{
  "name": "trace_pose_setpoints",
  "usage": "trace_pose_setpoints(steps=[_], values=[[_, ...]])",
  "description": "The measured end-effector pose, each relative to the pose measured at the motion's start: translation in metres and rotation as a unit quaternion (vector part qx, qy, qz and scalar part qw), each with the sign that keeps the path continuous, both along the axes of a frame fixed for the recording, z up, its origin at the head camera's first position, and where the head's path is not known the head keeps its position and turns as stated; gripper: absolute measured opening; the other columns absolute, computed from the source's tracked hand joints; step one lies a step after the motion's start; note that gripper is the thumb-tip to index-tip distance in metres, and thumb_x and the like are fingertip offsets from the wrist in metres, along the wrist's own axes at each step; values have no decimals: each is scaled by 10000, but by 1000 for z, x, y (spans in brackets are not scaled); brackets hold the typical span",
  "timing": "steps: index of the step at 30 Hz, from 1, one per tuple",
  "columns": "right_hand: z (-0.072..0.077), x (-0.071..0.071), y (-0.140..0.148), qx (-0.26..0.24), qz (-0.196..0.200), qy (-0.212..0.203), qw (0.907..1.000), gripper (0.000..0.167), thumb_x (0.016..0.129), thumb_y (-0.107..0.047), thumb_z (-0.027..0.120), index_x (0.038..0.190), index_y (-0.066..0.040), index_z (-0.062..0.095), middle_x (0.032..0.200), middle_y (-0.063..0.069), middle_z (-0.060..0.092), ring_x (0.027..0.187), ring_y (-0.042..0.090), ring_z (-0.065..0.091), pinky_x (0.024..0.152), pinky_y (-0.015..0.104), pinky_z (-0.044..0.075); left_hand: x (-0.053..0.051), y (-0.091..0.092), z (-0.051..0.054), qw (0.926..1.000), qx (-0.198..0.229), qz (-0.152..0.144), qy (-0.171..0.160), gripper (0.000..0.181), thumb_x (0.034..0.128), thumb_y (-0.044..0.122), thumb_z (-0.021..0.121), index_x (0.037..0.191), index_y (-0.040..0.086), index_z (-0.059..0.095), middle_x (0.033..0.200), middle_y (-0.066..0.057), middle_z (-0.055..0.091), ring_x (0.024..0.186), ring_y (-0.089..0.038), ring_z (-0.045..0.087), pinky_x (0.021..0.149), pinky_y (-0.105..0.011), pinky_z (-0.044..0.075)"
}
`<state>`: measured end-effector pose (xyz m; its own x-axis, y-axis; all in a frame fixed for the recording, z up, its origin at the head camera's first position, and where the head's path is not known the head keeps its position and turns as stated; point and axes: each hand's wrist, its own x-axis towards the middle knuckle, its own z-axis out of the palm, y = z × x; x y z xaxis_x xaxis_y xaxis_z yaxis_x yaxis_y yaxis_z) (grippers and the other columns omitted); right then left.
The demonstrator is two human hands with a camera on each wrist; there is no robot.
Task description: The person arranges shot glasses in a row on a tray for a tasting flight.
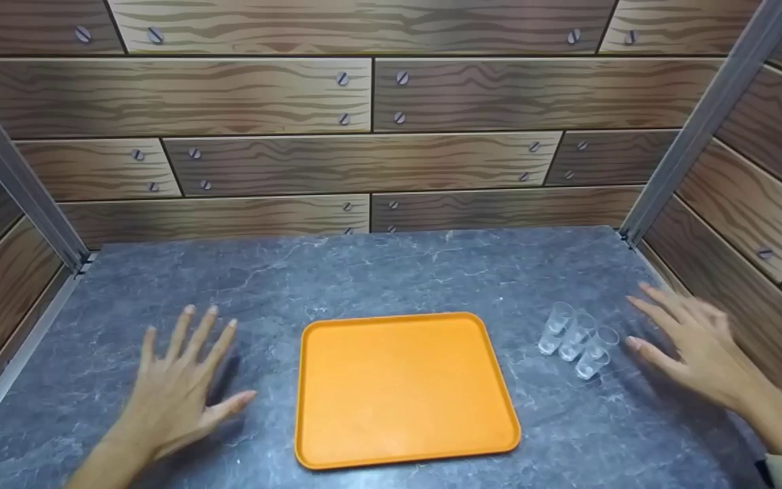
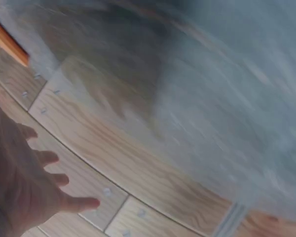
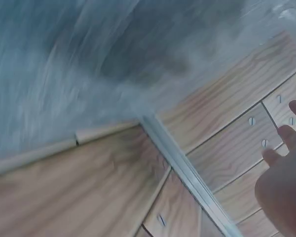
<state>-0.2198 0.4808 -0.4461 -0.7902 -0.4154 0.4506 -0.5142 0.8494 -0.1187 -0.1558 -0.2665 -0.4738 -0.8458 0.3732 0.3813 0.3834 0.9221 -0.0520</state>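
Note:
An orange rectangular tray [image 1: 404,387] lies flat in the middle of the table. Several small clear cups [image 1: 577,339] are grouped closely to its right. My left hand [image 1: 177,387], fingers spread and palm down, is over the table left of the tray, touching neither tray nor cups. To the right of the cups is my right hand [image 1: 696,346], fingers extended and apart from them, holding nothing. The left wrist view catches the left hand [image 2: 24,182] and a corner of the tray [image 2: 7,42]. In the right wrist view, part of the right hand [image 3: 286,182] shows at the edge.
The grey marbled table [image 1: 377,278] is bounded by wood-patterned walls [image 1: 262,163] at the back and sides. Metal posts [image 1: 696,122] rise at both back corners. The right wall stands close to the right hand.

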Motion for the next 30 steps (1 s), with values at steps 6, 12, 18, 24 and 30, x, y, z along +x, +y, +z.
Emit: trace_pose_setpoints(steps=[6,12,18,24,30], values=[[-5,5,-18,-1645,385,-1005,9805,647,1002,-22,772,1594,-38,512,1435,106,635,1238,45,595,1024,111,415,4,28,-1,9955,481,-511,-633,1080,921,807,642,1642,23,466,1717,-227,362,1573,-497,306,1085,-810,371],[-9,3,-28,-2259,484,-1865,9549,564,1038,-21,735,1561,-16,523,1416,-93,604,1086,124,670,849,203,563,8,50,-2,9817,1140,-798,-1297,1152,875,842,683,1648,19,455,1730,-187,367,1581,-489,300,1072,-829,366],[-17,-1,-32,-2161,510,-1970,9549,548,1013,7,760,1520,27,553,1397,74,644,945,120,705,746,258,598,7,63,-4,9662,1343,-1024,-1947,1242,848,868,693,1681,3,378,1756,-181,315,1605,-493,231,1152,-803,286],[-20,-5,-33,-2039,365,-1778,9620,474,966,49,794,1414,36,641,1321,226,686,880,88,689,704,234,581,1,70,-4,9484,1420,-1069,-2625,1235,862,829,719,1740,85,271,1793,-114,247,1631,-459,173,1162,-818,238],[-19,-6,-35,-2009,163,-1710,9644,371,930,34,840,1272,1,701,1201,185,733,861,57,686,712,214,573,-2,72,-4,9459,1215,-1209,-2756,1267,847,862,707,1733,65,279,1798,-122,225,1627,-462,186,1148,-814,272]])
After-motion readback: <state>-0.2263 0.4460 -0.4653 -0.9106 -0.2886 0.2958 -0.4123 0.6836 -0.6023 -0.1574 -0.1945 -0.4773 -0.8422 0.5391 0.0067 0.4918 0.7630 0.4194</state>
